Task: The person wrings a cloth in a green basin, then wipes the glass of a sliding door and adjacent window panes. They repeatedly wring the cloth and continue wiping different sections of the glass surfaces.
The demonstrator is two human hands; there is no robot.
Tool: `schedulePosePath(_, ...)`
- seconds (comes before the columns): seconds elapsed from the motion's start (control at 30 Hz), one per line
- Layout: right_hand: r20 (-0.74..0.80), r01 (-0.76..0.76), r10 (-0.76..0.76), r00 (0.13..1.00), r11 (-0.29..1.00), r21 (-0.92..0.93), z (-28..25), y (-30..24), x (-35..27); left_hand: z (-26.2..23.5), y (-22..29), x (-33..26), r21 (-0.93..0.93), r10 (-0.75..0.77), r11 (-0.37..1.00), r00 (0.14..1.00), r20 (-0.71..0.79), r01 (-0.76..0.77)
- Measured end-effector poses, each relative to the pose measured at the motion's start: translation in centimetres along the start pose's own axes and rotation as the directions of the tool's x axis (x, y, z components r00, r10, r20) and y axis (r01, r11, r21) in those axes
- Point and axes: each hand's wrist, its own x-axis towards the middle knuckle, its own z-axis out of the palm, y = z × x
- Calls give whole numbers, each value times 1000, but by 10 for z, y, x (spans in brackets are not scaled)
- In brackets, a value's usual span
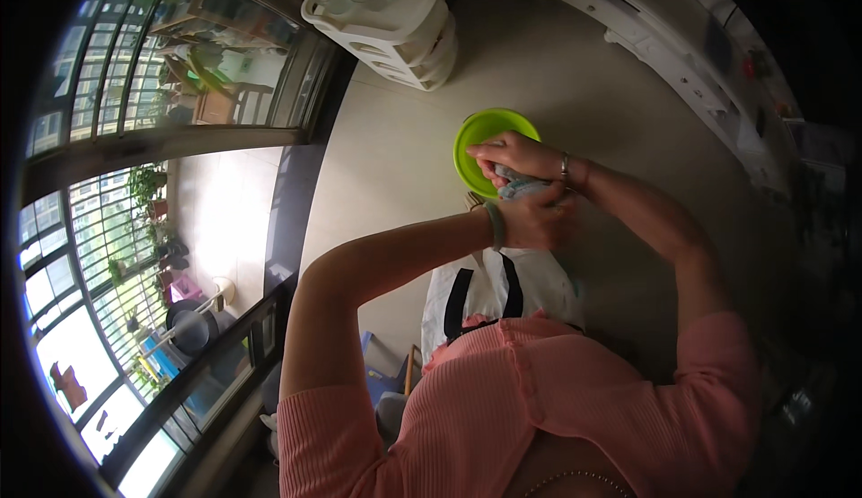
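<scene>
Your right hand is closed around a grey-blue cloth, with the fingers curled over its upper part. Your left hand comes across from the other side and grips the lower part of the same cloth, just beside your right wrist (its fingers are a little blurred, so I cannot tell the place of each one). The cloth is bunched between your two hands, and in this view it lies partly over the near right side of a green bucket. I cannot tell if the cloth touches the rim. On your right wrist there is a thin bracelet, and on your left wrist a thicker bangle.

The bucket stands on the light tiled floor. Nearer to your body there is a white garment with two black bands, and then your pink top. Beyond the bucket, toward the upper left, stands a white drawer unit, with some clear items on its top. At the upper right runs a long white cabinet. On your left side is a glass door in dark frames, and potted plants are near the barred windows.
</scene>
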Motion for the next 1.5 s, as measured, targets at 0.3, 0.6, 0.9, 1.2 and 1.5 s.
schedulePosePath(0.3, -326, -36, -123, 937, 897, -441, -31, 56, 47, 109, 3, -58, -178, 36, 984, 973, 227, 5)
schedulePosePath(0.6, -460, -183, -315, 830, 624, -759, -57, 124, 100, 203, 12, -115, -551, -174, 601, 768, 617, 579)
schedulePosePath(0.9, -222, -160, 265, 938, 903, 398, -78, 92, 74, 50, -27, -85, -391, -356, 869, 933, -63, 305)
schedulePosePath(1.2, -111, 71, -35, 993, 937, 342, 57, -39, 75, -90, -14, -133, -755, -872, -94, -420, -253, 649)
schedulePosePath(1.5, 679, -259, 148, 719, 964, 65, 239, -64, 128, -218, 84, -116, 413, -576, 703, 804, -149, 579)
